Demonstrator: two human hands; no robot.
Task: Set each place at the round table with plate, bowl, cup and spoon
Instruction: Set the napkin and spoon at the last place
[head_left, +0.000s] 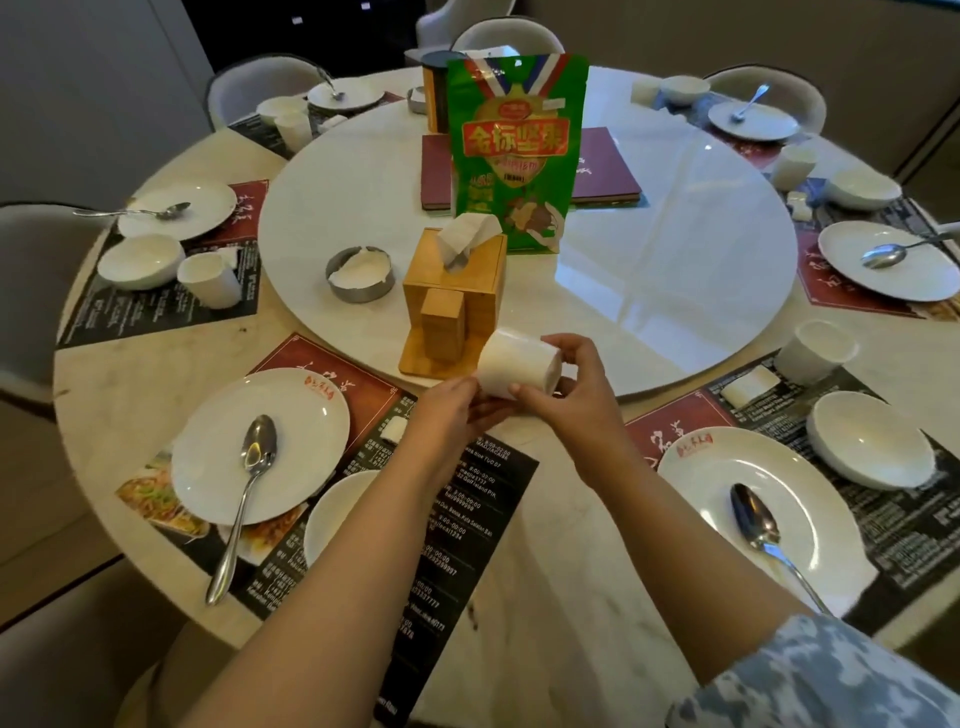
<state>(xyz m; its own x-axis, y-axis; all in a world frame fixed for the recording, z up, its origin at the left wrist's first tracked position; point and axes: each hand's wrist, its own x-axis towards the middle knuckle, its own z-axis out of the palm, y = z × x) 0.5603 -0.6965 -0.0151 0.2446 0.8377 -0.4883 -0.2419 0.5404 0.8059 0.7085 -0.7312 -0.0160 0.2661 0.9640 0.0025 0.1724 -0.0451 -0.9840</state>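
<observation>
A white cup (514, 366) lies on its side in the air above the near placemat, held between both hands. My left hand (452, 415) cradles it from below and behind. My right hand (571, 384) grips its rim end with thumb and fingers. Left of my hands sits a white plate (291, 431) with a metal spoon (249, 488) on it. My left forearm partly hides a white bowl (332, 514). At the near right stand another plate (717, 499) with a spoon (758, 525), a bowl (867, 441) and a cup (815, 351).
A bamboo tissue box (462, 291), a metal ashtray (358, 273), a green snack bag (514, 150) and maroon menus (608, 166) stand on the white turntable (675, 260). Several other set places ring the marble table (156, 374), with grey chairs (31, 270) around it.
</observation>
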